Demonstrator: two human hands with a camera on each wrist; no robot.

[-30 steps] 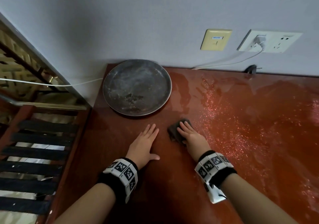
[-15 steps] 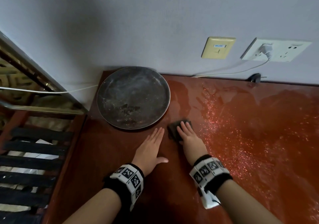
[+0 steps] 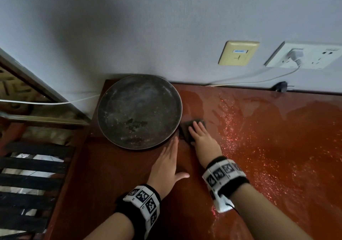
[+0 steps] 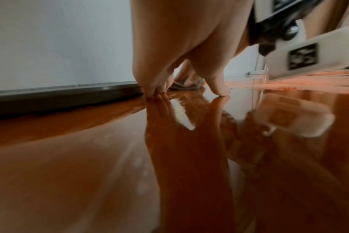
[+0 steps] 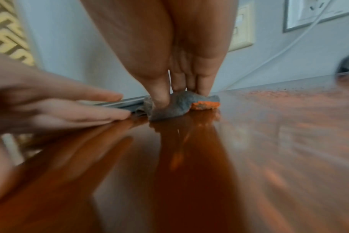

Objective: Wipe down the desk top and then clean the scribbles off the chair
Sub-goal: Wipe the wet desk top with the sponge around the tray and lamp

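A round tray (image 3: 139, 111) sits at ten o'clock on the tabletop (image 3: 277, 147). Left hand (image 3: 165, 163) lies flat, fingers straight, at the tray's five o'clock. Right hand (image 3: 202, 139) presses straight fingers on the cloth (image 3: 186, 128), touching the tray's three o'clock rim.

The head view looks steeply down at the table (image 3: 259, 147); both wrist views skim its surface toward the wall (image 4: 60, 39), sharing the cloth (image 5: 175, 104).

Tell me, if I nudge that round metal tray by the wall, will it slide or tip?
The round tray looks flat and low-rimmed, so it would probably slide rather than tip. The desk top looks glossy and wet, so it may skid easily. It is probably stiff, being metal.
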